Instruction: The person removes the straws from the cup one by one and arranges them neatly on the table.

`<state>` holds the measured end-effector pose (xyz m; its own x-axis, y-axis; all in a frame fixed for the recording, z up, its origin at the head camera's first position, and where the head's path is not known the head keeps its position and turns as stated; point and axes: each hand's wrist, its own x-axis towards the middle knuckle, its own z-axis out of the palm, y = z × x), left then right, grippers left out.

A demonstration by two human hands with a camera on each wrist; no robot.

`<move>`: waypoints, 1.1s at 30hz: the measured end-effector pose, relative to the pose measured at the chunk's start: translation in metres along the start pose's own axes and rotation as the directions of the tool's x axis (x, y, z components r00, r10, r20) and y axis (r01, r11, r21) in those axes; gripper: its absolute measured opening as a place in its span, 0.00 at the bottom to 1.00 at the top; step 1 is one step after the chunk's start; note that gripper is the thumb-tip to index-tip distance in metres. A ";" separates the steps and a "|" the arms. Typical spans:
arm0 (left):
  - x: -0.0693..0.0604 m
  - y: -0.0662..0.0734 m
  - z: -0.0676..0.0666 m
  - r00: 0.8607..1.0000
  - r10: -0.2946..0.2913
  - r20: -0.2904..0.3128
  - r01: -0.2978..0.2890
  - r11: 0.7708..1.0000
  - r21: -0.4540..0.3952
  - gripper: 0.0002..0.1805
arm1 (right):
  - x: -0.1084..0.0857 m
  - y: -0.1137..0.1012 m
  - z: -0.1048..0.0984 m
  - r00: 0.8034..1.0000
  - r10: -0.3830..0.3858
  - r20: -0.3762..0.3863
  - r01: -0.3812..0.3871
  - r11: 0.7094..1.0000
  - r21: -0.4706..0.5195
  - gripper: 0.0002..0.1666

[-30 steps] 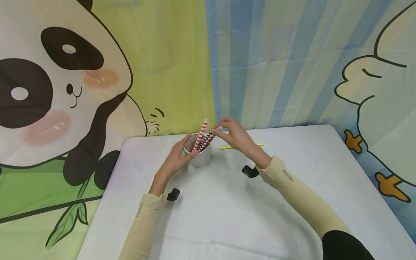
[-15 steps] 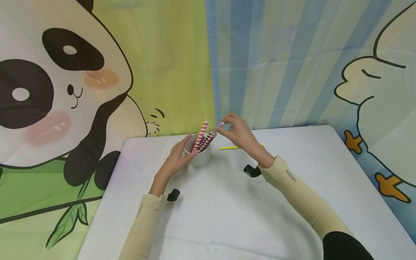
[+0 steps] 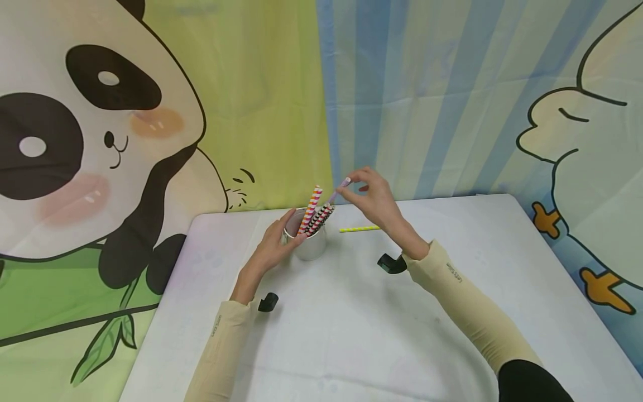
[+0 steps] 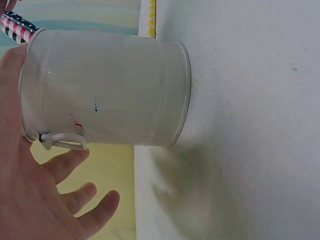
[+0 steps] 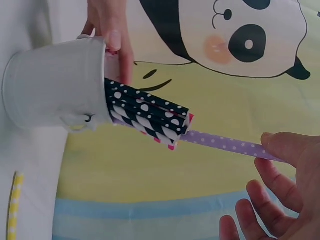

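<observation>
One lilac polka-dot straw (image 5: 220, 142), I see, pinched near its end by R hand (image 3: 377, 200); L hand (image 3: 273, 241) grips white pail (image 4: 107, 90), prob. to steady it.

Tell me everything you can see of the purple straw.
The purple straw is slim and straight, patterned with white dots, and looks like paper. It slants up out of the white pail, beside the black-and-white straws. The right hand pinches it near its upper end; its lower end is hidden.
</observation>
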<state>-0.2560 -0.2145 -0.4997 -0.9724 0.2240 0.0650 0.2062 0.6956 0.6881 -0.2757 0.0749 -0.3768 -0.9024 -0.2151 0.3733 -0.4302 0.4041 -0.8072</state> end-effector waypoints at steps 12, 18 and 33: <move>-0.002 0.002 -0.001 1.000 -0.010 -0.001 0.010 1.000 -0.006 0.44 | -0.001 -0.008 -0.013 0.991 -0.056 -0.124 0.069 0.992 0.104 0.12; -0.002 0.002 -0.001 1.000 -0.009 0.002 0.009 1.000 -0.011 0.44 | 0.000 -0.012 -0.021 0.984 -0.059 -0.167 0.088 0.981 0.172 0.13; 0.000 0.000 0.001 1.000 0.021 -0.009 -0.021 1.000 -0.020 0.43 | -0.005 -0.016 -0.032 0.976 -0.136 -0.168 0.137 0.991 -0.002 0.12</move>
<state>-0.2557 -0.2136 -0.5008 -0.9688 0.2324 0.0859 0.2245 0.6769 0.7010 -0.2656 0.0978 -0.3511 -0.8265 -0.1152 0.5510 -0.5501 0.3729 -0.7472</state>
